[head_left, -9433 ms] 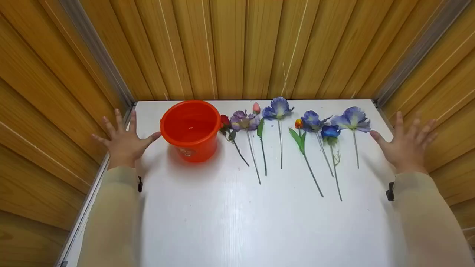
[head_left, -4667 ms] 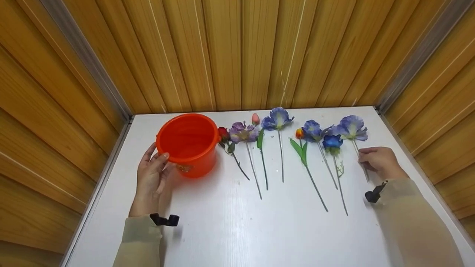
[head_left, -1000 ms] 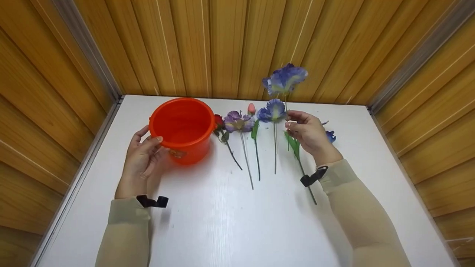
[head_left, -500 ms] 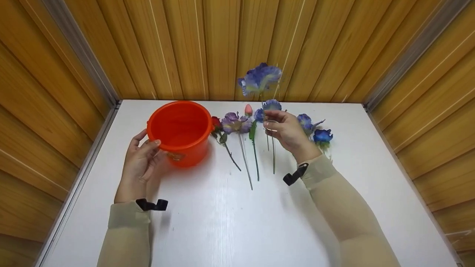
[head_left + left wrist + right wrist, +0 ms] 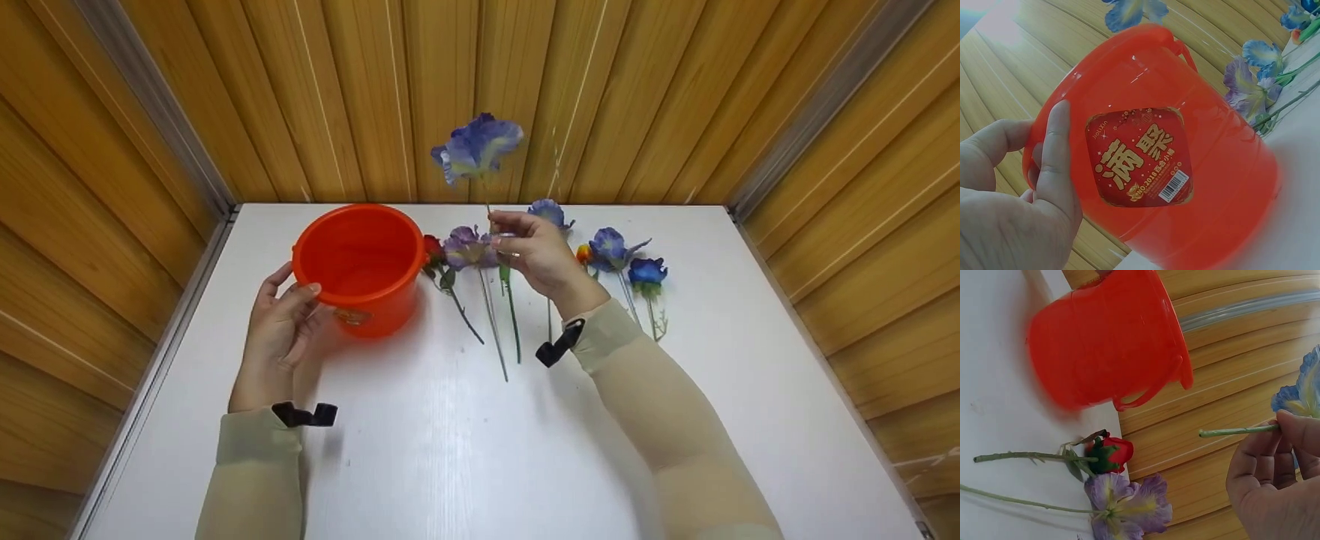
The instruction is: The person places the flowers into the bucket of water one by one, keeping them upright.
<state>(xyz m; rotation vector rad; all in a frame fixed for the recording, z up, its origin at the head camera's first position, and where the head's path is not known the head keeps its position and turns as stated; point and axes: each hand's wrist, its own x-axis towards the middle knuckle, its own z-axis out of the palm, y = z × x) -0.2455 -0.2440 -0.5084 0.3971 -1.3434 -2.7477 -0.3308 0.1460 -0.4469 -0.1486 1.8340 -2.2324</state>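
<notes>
My left hand (image 5: pixel 279 334) grips the near-left rim of a red plastic bucket (image 5: pixel 379 304); in the left wrist view the thumb lies on the outer wall beside a label (image 5: pixel 1139 157). The bucket stands on the white table, and its visible inside holds no flowers. Between thumb and fingers my right hand (image 5: pixel 544 259) pinches the stem of a blue-violet artificial iris (image 5: pixel 480 146), bloom up, above the flower row and right of the bucket. In the right wrist view the cut stem end (image 5: pixel 1235 431) points toward the bucket's side, apart from it.
On the white table (image 5: pixel 420 450) lie a red rose (image 5: pixel 433 250), a purple iris (image 5: pixel 469 247), another blue iris (image 5: pixel 547 212), an orange tulip (image 5: pixel 584 253), a further blue iris (image 5: pixel 609 246) and a blue rose (image 5: pixel 647 274). My right hand partly hides some. Wood-look walls (image 5: pixel 442 75) enclose the table.
My right hand took the rightmost iris off the table, raised it upright and carried it left toward the bucket. My left hand went from spread beside the bucket to gripping its rim.
</notes>
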